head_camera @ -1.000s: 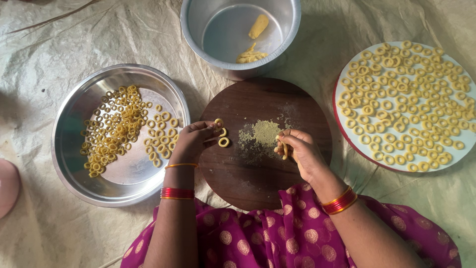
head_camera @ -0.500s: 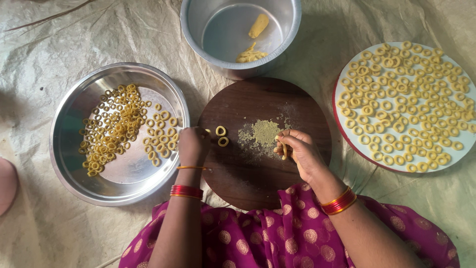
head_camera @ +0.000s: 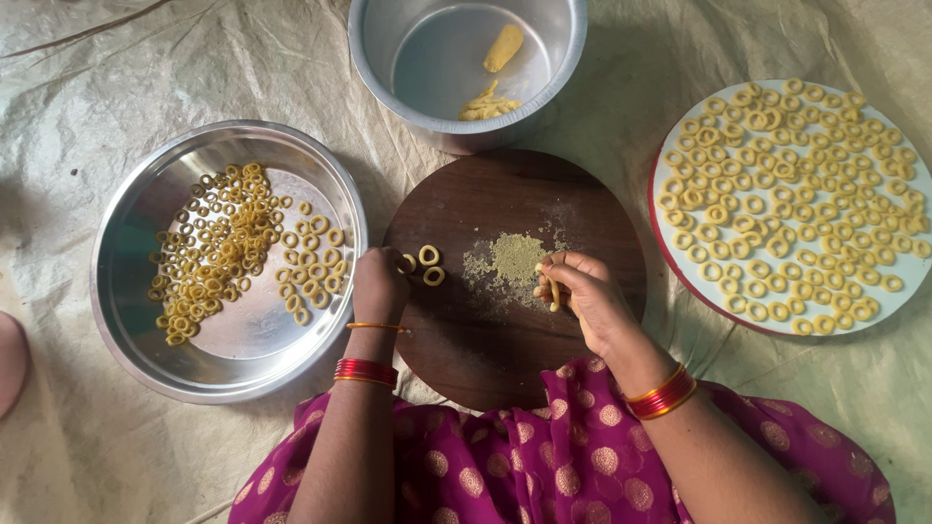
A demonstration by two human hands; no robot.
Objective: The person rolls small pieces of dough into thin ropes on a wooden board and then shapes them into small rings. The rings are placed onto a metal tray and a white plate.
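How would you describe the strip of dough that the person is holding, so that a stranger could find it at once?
Start at the round dark wooden board in the middle. At its right side the right hand pinches a short yellow dough strip beside a patch of crumbs. Unlike the rings near the left hand, it is not closed into a loop.

Packages: none in view around the round wooden board (head_camera: 485,194).
Labels: none on any vessel or plate near that board.
Signs: none.
Screens: none.
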